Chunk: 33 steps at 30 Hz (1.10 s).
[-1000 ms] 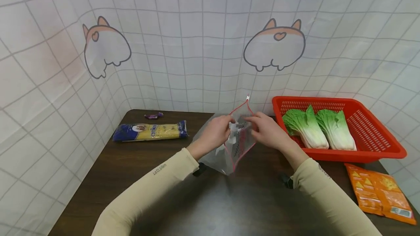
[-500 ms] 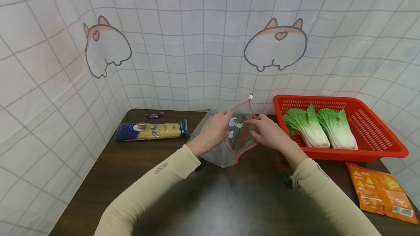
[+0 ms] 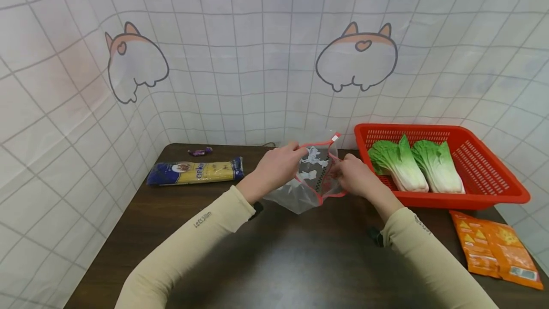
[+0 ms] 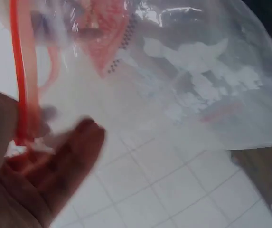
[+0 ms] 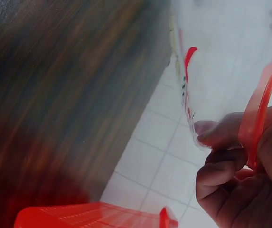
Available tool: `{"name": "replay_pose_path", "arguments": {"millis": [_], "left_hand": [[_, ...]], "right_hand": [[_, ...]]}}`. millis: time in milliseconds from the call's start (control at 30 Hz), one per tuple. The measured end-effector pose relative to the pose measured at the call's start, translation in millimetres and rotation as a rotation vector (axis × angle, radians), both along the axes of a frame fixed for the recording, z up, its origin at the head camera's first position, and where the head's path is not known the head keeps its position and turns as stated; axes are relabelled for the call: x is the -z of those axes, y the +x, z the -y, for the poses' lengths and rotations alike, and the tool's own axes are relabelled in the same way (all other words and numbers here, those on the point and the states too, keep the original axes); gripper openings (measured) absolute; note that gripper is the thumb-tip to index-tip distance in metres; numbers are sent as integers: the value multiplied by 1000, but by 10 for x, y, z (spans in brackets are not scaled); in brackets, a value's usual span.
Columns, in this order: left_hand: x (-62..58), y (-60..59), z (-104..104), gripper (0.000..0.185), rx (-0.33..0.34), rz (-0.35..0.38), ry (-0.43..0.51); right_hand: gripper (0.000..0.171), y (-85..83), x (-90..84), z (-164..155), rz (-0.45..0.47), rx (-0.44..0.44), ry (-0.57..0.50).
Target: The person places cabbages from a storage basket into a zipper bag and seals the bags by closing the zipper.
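While lifted off table [image 3: 274, 261] | zip bag [image 3: 310, 180] pinched between left grip [image 3: 279, 166], right grip [image 3: 353, 175]

On the table [image 3: 274, 261], the basket [image 3: 493, 194] stands at the far right with two cabbages [image 3: 396, 163] side by side in it. A snack packet [image 3: 493, 249] lies just before the basket. Left of the basket both hands hold a bag [image 3: 315, 180] above the table. Farther left lies a pasta packet [image 3: 195, 171], and behind it what may be a sweet [image 3: 199, 151].
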State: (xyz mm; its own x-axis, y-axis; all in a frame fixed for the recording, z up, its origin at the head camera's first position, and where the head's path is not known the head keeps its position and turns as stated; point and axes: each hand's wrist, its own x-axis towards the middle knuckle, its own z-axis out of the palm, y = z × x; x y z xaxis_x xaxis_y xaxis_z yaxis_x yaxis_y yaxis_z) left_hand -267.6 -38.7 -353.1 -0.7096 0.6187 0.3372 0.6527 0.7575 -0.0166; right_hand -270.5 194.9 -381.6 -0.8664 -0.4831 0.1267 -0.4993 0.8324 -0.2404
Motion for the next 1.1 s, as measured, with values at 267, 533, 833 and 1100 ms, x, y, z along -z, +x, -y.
{"name": "replay_pose_path", "arguments": {"millis": [267, 533, 833, 1100], "left_hand": [[68, -72, 64, 34, 63, 75, 239], [196, -154, 77, 41, 69, 343, 471], [242, -193, 115, 48, 125, 594, 662], [275, -198, 101, 47, 142, 661, 706]], "right_hand": [[30, -26, 20, -99, 96, -19, -69], [33, -47, -122, -304, 403, -120, -375], [45, -285, -395, -955, 463, 44, -661], [68, -538, -304, -1559, 386, 336, -633]]}}
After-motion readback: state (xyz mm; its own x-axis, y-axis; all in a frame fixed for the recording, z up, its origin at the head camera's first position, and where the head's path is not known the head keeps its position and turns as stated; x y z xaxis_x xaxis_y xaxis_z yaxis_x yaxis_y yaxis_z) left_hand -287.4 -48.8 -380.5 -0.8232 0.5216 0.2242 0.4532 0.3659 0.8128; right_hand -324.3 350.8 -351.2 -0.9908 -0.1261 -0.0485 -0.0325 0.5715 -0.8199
